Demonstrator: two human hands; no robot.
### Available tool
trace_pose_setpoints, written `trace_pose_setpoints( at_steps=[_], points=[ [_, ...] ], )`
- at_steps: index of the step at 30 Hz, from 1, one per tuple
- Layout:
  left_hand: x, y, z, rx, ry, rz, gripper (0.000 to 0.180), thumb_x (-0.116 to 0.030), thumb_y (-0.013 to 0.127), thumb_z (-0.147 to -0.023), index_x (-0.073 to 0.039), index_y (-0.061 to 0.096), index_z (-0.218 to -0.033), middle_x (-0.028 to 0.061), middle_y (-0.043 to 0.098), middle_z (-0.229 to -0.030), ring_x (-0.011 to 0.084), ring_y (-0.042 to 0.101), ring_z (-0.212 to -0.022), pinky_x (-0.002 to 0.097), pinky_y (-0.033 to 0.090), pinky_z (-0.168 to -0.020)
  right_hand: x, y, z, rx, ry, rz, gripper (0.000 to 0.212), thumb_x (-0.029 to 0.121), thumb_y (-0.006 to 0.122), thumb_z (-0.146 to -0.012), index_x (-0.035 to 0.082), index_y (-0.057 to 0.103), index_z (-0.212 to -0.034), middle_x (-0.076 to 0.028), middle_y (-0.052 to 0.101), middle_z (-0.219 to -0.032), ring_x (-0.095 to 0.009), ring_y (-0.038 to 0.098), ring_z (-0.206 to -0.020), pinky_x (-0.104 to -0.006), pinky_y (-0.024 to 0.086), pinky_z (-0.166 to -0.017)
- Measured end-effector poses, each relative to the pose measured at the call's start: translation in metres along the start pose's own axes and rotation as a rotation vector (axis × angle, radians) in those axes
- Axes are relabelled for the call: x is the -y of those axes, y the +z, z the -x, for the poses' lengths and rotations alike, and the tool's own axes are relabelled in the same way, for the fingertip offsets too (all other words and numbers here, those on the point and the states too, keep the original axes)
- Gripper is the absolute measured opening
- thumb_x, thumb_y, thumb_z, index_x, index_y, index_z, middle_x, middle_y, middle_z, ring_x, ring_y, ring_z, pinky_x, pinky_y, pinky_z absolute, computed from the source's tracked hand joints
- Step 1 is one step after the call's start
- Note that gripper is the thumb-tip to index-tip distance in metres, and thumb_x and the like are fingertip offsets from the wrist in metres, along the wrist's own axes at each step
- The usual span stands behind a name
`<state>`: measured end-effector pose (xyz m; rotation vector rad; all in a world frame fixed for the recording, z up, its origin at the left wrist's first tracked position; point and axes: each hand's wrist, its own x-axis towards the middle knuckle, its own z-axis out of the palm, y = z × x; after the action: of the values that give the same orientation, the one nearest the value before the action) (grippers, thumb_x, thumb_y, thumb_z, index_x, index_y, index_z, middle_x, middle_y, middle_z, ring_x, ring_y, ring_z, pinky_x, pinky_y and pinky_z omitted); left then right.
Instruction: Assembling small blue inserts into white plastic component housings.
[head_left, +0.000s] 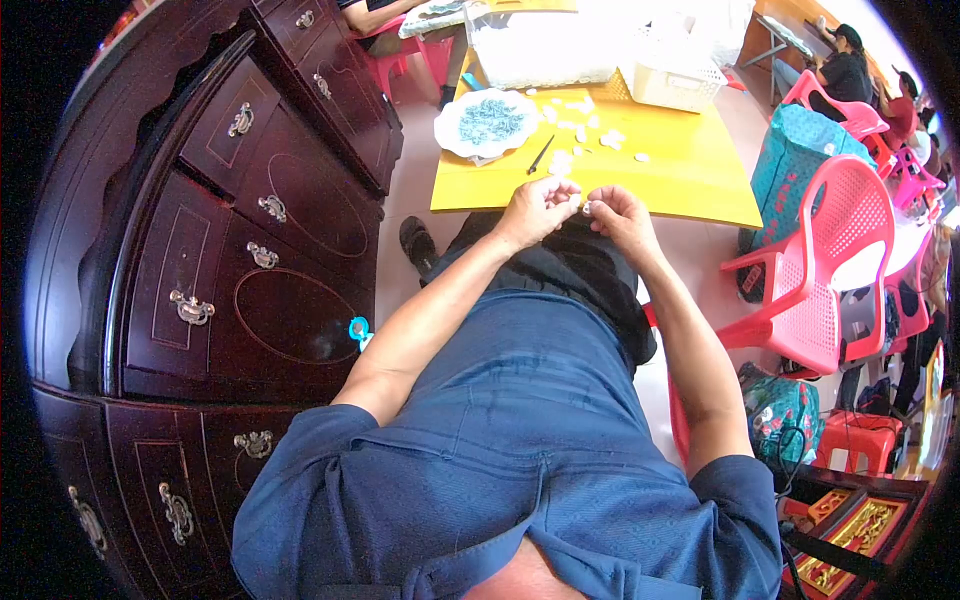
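My left hand (pixel 541 208) and my right hand (pixel 617 213) meet just off the front edge of the yellow table (pixel 690 170), above my lap. Fingertips of both are pinched on a small white piece (pixel 587 208), too small to name. Beyond them on the table lie several small white pieces (pixel 612 138), some flower-shaped. A slim dark tool (pixel 541 155), perhaps tweezers or small scissors, rests to their left. Further left, a white scalloped dish (pixel 452 131) holds a heap of small blue-grey bits (pixel 492 120).
At the table's back stand a clear plastic bin (pixel 540 60) and a white basket (pixel 680 86). Dark wooden drawers (pixel 250 200) rise on my left. To the right are a pink plastic chair (pixel 840 230) and a teal bag (pixel 800 160). Other people (pixel 848 70) sit further off.
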<state>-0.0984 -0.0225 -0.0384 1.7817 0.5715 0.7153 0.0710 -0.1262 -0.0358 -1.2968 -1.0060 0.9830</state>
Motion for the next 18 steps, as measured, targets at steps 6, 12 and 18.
trace_pose_setpoints(
  at_steps=[6,12,18],
  points=[
    [-0.0027,0.0019,0.0011,-0.050,0.036,0.045,0.022,-0.011,0.071,-0.091,0.002,0.068,-0.109,0.0017,0.068,-0.084,0.0061,0.060,-0.068,0.0230,0.052,-0.061,-0.0002,0.0000,-0.0003,0.002,-0.005,0.002,0.010,0.012,0.063,-0.096,0.005,0.066,-0.104,0.001,0.066,-0.087,-0.007,0.057,-0.071,-0.0211,0.048,-0.066],
    [-0.0078,0.0015,0.0027,-0.037,-0.005,0.044,0.022,-0.009,0.071,-0.090,0.002,0.069,-0.109,0.0019,0.069,-0.084,0.0060,0.061,-0.068,0.0229,0.052,-0.060,-0.0005,-0.0005,-0.0001,-0.001,-0.008,0.011,0.010,0.011,0.063,-0.096,0.005,0.066,-0.103,0.001,0.066,-0.087,-0.007,0.058,-0.071,-0.0204,0.048,-0.066],
    [-0.0020,0.0016,0.0008,-0.034,0.001,0.057,0.022,-0.009,0.071,-0.090,0.001,0.069,-0.109,0.0018,0.069,-0.085,0.0057,0.061,-0.068,0.0226,0.052,-0.060,-0.0029,-0.0004,-0.0015,0.013,-0.001,-0.014,0.008,0.011,0.063,-0.096,0.006,0.066,-0.101,0.002,0.066,-0.087,-0.006,0.057,-0.071,-0.0200,0.048,-0.066]
  ],
)
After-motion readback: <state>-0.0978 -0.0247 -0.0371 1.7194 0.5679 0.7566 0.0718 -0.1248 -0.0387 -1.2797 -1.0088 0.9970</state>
